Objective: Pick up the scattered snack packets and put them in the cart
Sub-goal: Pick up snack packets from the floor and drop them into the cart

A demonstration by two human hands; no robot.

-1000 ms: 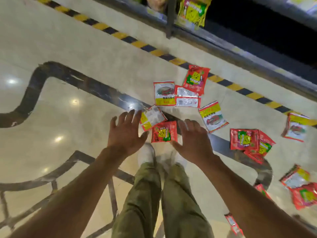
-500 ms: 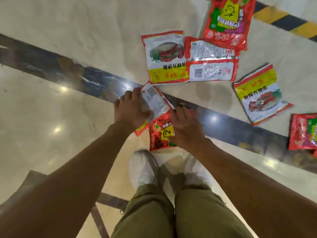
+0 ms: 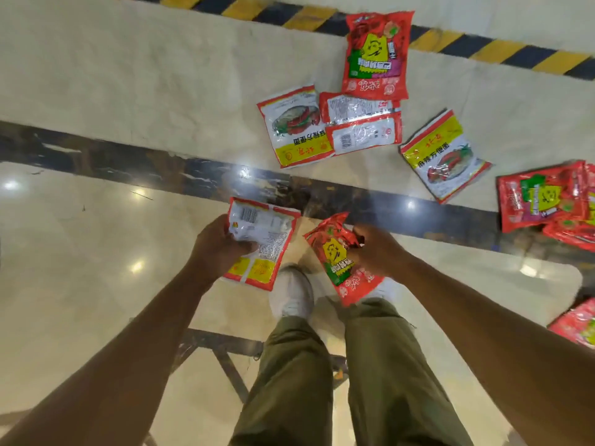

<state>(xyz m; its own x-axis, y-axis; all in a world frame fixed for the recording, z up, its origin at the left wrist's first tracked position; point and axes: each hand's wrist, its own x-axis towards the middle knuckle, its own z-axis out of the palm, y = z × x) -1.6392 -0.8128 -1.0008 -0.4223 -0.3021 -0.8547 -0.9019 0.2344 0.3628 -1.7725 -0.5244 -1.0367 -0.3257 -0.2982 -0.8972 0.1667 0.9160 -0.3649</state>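
Two packets are held above the floor (image 3: 96, 91): left hand (image 3: 215, 244) grips a white-backed packet (image 3: 262, 243), right hand (image 3: 375, 249) a red packet (image 3: 338, 255).

Your white-backed packet (image 3: 264, 230) and red packet (image 3: 335, 252): glossy, crinkled plastic film. Floor (image 3: 96, 252) under you: polished stone, smooth, mirror-glossy. Your trousers (image 3: 296, 381): matt woven cloth. Your shoes (image 3: 291, 294): matt.
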